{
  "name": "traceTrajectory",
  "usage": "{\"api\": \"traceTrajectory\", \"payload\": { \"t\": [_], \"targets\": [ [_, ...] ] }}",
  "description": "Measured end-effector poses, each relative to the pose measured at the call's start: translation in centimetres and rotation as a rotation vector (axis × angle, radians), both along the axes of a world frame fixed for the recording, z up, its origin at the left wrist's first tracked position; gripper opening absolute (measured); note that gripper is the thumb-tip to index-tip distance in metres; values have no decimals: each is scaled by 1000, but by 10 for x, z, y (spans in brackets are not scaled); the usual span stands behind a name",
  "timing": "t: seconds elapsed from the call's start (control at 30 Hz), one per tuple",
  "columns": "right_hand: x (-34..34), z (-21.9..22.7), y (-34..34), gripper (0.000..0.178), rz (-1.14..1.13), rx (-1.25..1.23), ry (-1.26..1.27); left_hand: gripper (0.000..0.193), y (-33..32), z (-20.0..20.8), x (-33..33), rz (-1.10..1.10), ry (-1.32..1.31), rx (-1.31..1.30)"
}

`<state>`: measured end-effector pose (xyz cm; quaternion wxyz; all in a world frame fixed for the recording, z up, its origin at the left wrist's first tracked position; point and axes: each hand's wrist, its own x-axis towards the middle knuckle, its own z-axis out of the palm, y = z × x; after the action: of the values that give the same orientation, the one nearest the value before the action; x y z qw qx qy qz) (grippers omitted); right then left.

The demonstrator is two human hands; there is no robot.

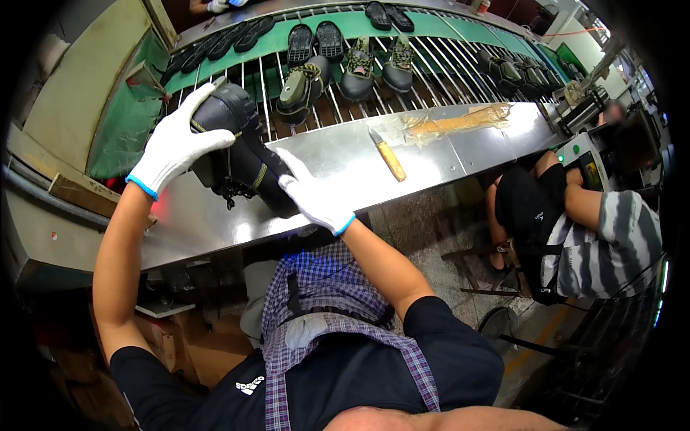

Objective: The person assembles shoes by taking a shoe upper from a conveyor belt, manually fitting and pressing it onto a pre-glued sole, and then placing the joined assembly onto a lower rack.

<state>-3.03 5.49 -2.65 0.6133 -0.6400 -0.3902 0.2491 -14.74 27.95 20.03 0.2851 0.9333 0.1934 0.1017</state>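
A black work shoe (248,161) with yellow stitching and dark laces is tipped on its side above the near left of the metal ledge. My left hand (180,144), in a white knit glove with a blue cuff, wraps round its toe end, thumb and fingers spread over the upper and sole edge. At the other end, my gloved right hand (313,194) grips the shoe along its sole and heel side; part of those fingers is hidden. A knife (389,156) with a wooden handle lies on the ledge, right of my right hand.
Beyond the metal ledge (496,144) runs a roller conveyor (445,72) carrying several shoes (357,72) and loose black soles (316,43). Brown tape (456,126) is stuck on the ledge. A green-lined panel (126,122) stands at left. A seated person (604,237) is at right.
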Motion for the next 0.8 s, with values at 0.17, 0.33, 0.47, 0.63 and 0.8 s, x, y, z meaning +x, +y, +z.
{"api": "traceTrajectory", "payload": {
  "t": [0.17,0.33,0.47,0.63,0.8],
  "targets": [
    [-5,41,-25,64,-83,24,-122,103,-27,10,-23,-145,-77,144],
    [-16,103,-77,75,-342,413,-167,92,-130,-29,-30,-278,-588,287],
    [-33,110,-131,66,-458,265,-526,96,-180,-81,-56,-399,-750,241],
    [-76,105,-202,66,-425,-19,-289,98,-225,-128,-79,-541,-694,170],
    [-103,98,-229,67,-371,-280,-13,54,-228,-131,-81,-828,-537,110]
  ]
}}
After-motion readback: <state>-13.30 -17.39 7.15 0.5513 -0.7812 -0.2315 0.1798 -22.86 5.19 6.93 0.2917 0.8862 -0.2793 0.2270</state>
